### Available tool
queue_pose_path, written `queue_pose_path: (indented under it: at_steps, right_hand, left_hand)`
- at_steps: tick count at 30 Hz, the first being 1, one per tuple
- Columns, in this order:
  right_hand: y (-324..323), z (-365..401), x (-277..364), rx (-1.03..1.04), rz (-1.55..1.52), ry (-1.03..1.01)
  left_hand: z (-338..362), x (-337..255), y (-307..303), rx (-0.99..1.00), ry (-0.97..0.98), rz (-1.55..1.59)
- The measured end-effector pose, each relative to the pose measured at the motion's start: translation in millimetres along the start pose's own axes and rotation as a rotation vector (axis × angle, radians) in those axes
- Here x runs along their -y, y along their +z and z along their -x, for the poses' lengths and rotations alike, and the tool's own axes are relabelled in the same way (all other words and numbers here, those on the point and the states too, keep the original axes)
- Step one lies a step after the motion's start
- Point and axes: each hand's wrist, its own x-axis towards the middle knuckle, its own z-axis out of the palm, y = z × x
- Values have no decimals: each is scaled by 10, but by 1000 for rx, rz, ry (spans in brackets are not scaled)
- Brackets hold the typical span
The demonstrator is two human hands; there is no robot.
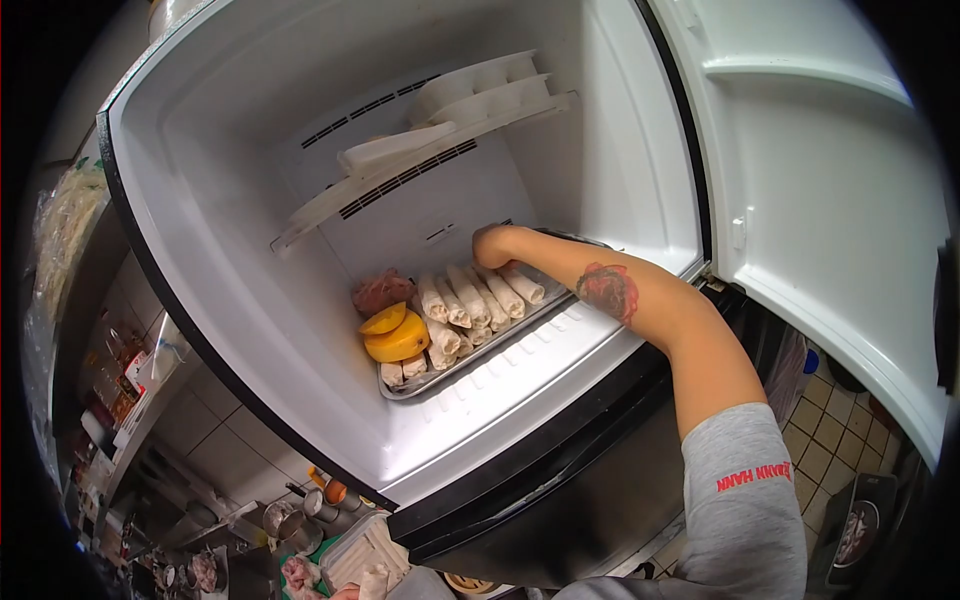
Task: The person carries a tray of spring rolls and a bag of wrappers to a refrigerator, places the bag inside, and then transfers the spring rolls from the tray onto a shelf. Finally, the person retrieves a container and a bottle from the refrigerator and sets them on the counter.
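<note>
My right hand (490, 247) reaches deep into the open freezer, curled at the far ends of several pale, uncooked spring rolls (487, 300). Its fingers are mostly hidden, so what they grip does not show. The rolls lie stacked on a metal tray (470, 368) on the freezer floor. Yellow fruit-like pieces (398, 338) and a dark red lump (382, 292), perhaps meat, sit at the tray's left end. At the bottom edge, part of my left hand (346, 592) shows against a white plastic container (350, 545) with more rolls; its fingers are mostly cut off.
Above the tray, a tilted wire shelf (350, 195) carries white containers (480, 95). The freezer door (830, 170) stands wide to the right. Pots (290, 525) and a green board (325, 550) lie at lower left. Bottles (115, 385) stand on a left shelf.
</note>
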Motion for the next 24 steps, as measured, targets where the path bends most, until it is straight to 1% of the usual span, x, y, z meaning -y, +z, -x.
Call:
queue_pose_path:
  at_steps: [2,3,5,6,9,10,11,12,13,14,15,16,17,19,20,21,22,23,24]
  right_hand:
    - [119,-268,-164,-94,234,-156]
    - [117,-270,-166,-141,352,-235]
    - [186,-244,-156,30,61,-22]
    - [180,-168,-133,117,-82,87]
    - [53,9,-236,146,-579,79]
    - [-123,195,-216,172,-435,21]
    - [-249,382,-184,100,-362,-19]
    - [-367,557,-154,28,-289,-60]
    - [-494,737,-120,-43,-214,-102]
    - [-567,965,-63,-83,-341,-164]
    - [-596,1220,10,-121,-469,-226]
    - [-651,1468,89,22,-586,-311]
    - [-684,1696,164,168,-704,-392]
    - [-609,2061,286,335,-871,-513]
    - [-531,2152,352,335,-899,-519]
    - [-465,2212,418,337,-926,-526]
    - [-422,2244,473,305,-926,-482]
    - [-402,2216,482,250,-908,-484]
    - [-393,2170,471,194,-893,-487]
  left_hand:
    - [0,-87,29,-32,-30,-25]
    - [-16,-143,48,-27,-17,-35]
    - [-93,-316,90,-18,10,-52]
    - [-168,-455,114,47,43,-46]
    - [-299,-782,364,101,95,227]
    - [-360,-890,451,88,93,265]
    - [-431,-1014,539,76,91,303]
    - [-501,-1174,641,129,94,350]
    - [-591,-1274,732,137,108,363]
    - [-677,-1426,830,155,105,336]
    - [-775,-1527,894,264,62,434]
    - [-891,-1622,971,304,85,445]
    - [-1017,-1702,1087,256,133,450]
    - [-1228,-1906,1294,205,210,549]
    - [-1360,-1954,1365,215,256,600]
    - [-1510,-1985,1457,209,344,667]
    - [-1571,-2110,1556,234,340,800]
    - [-1668,-2166,1621,258,347,840]
    - [-1652,-2278,1714,254,401,876]
